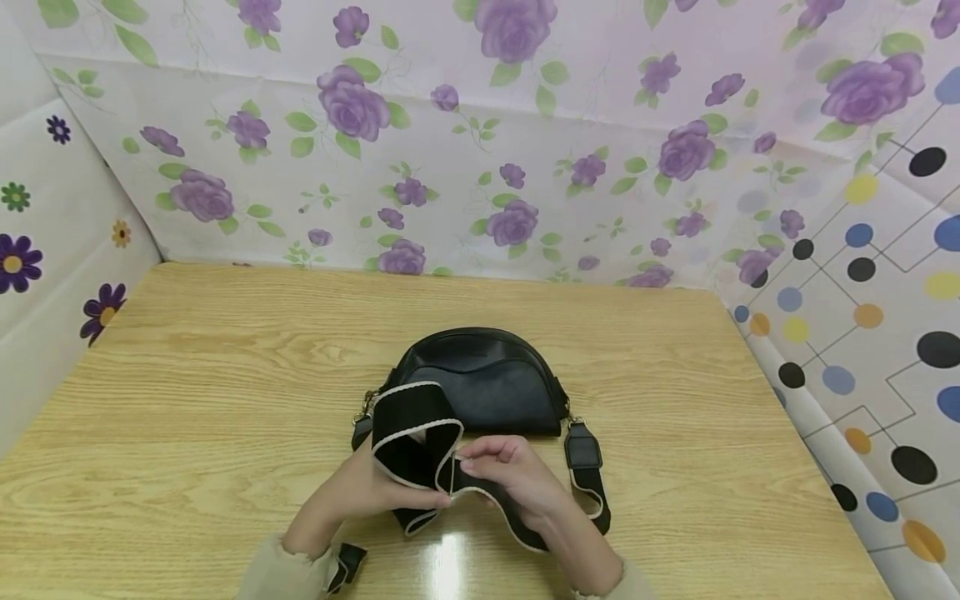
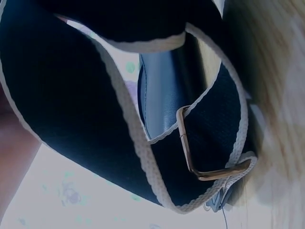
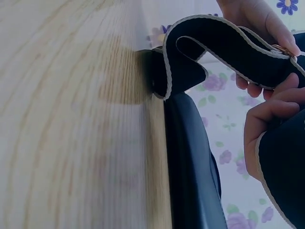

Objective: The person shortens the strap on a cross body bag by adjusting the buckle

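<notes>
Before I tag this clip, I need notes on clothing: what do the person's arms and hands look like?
The left sleeve and right sleeve are plain pale beige, the left one looking gathered at its end. The left hand and right hand are bare, without gloves; no rings show on the visible fingers.

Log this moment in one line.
left-hand grip: holds white-edged black strap at metal slider buckle | right-hand grip: pinches strap beside buckle | black half-moon handbag: lies on wooden table
</notes>
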Demonstrator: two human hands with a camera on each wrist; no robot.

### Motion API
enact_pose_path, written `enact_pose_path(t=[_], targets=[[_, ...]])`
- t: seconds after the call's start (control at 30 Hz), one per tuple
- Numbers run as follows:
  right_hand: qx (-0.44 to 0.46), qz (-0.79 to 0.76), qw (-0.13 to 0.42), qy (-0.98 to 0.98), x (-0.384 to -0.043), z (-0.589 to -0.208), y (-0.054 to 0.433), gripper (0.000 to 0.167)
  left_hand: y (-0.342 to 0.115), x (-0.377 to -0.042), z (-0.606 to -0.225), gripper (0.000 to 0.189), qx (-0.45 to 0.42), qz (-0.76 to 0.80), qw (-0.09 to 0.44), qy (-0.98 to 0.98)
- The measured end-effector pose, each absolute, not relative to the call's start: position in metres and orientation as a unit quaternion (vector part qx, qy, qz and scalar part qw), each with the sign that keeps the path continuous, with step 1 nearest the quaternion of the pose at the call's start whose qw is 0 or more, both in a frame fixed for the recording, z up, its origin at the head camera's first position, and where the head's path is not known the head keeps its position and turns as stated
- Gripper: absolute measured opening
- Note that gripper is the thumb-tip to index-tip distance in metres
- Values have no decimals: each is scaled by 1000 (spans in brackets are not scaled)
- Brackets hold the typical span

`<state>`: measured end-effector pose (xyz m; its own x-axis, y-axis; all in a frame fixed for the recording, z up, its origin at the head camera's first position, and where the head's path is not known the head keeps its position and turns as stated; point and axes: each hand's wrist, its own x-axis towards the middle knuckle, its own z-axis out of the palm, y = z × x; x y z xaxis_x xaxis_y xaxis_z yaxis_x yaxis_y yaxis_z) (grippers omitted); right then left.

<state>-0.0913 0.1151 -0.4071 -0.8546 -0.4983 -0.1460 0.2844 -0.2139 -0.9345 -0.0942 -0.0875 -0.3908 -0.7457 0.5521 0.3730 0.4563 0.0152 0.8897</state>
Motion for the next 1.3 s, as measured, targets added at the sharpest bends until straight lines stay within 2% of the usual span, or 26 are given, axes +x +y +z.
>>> enact_pose_path(t=[0.43,0.63,0.8,1.07,1.3], targets=[[-101,-774,264,567,-91,-408,113,17,-88,-93,-392,59,347,601,27,719],[-106,-769,269,571,-92,-405,114,12,-90,-94,-392,50,363,586,12,725],[-105,-758,284,578,-93,-403,118,12,-91,-95,-391,60,368,583,9,724],[-119,-729,272,617,-96,-404,126,29,-93,-95,-390,50,363,580,10,729],[-116,-722,275,624,-98,-405,131,22,-96,-95,-391,48,361,585,6,726]])
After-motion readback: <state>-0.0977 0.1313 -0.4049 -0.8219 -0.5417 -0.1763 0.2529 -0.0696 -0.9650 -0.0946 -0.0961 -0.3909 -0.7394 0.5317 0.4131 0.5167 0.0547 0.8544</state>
